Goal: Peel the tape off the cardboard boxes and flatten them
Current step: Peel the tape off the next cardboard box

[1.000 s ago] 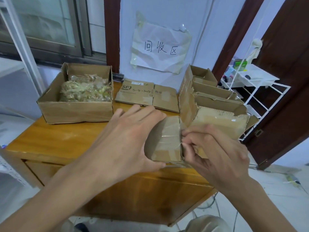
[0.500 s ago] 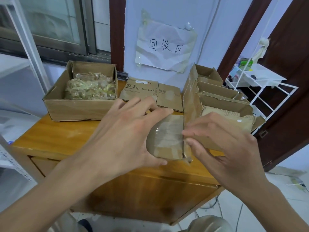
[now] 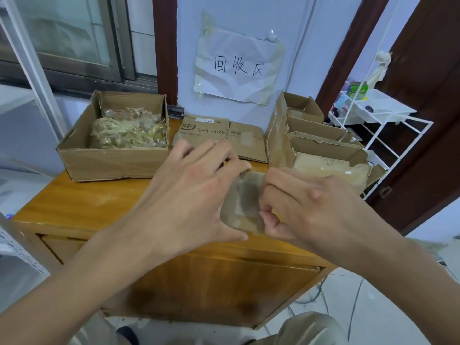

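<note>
Over the front of the wooden table (image 3: 82,205) I hold a small taped cardboard box (image 3: 242,202) between both hands. My left hand (image 3: 191,195) grips its left side, fingers over the top and thumb along the bottom edge. My right hand (image 3: 311,205) covers its right side with fingers curled, pinching at the taped face; the tape itself is hard to make out. Much of the box is hidden by my hands. Behind them lies a flattened SF box (image 3: 221,135).
An open carton (image 3: 112,163) holding peeled tape scraps stands at the back left. Several torn open boxes (image 3: 318,145) crowd the right side of the table. A paper sign (image 3: 239,68) hangs on the wall. A white wire rack (image 3: 383,120) stands to the right.
My right hand has moved left across the small box and curled tighter onto its face. The left hand keeps its hold.
</note>
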### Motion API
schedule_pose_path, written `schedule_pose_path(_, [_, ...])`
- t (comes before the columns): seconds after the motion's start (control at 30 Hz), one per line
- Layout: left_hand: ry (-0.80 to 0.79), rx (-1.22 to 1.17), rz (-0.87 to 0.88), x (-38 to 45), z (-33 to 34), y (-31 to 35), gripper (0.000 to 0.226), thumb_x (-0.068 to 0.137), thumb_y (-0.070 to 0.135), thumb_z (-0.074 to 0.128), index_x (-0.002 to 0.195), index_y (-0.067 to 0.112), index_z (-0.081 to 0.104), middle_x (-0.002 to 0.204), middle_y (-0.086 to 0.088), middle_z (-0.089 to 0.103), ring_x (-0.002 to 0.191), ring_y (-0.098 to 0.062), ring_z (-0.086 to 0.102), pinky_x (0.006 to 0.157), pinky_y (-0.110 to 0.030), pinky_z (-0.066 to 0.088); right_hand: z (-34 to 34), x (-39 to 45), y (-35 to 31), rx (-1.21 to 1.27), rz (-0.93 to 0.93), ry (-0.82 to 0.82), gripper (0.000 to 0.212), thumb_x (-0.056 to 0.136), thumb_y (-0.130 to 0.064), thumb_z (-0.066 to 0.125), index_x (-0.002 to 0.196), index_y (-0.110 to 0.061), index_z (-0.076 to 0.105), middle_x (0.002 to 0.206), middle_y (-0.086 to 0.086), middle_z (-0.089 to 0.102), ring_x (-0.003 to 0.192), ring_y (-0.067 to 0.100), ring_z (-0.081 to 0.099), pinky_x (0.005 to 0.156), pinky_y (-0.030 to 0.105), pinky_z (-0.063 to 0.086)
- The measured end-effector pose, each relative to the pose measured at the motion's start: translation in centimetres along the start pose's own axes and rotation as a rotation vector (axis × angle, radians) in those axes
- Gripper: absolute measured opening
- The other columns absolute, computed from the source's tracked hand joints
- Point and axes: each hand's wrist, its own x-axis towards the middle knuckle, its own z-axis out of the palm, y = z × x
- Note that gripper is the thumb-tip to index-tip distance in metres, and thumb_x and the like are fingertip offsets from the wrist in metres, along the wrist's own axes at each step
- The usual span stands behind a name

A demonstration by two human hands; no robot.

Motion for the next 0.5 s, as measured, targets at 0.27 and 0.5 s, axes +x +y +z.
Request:
schedule_pose_path(0.27, [-0.07, -0.105, -0.032, -0.8, 0.5, -0.9, 0.111, 0.058, 0.095, 0.055, 0.145, 0.027, 0.055, 0.119, 0.013, 0.049, 0.11, -0.005, 0.043, 0.094, -0.03, 0.032, 0.0, -1.6, 1.9, 0.348, 0.101, -0.049, 0.015, 0.1, -0.036, 0.069, 0.096, -0.024, 0.076, 0.098, -0.01, 0.062, 0.057, 0.01, 0.054, 0.046, 0.033, 0.049])
schedule_pose_path(0.5, [-0.064, -0.114, -0.01, -0.3, 0.7, -0.7, 0.112, 0.058, 0.096, 0.052, 0.144, 0.025, 0.057, 0.12, 0.012, 0.051, 0.113, -0.006, 0.043, 0.088, -0.029, 0.027, -0.4, -0.7, 1.0, 0.249, 0.04, -0.113, 0.016, 0.103, -0.034, 0.063, 0.097, -0.026, 0.075, 0.092, -0.011, 0.063, 0.053, 0.015, 0.054, 0.042, 0.032, 0.046])
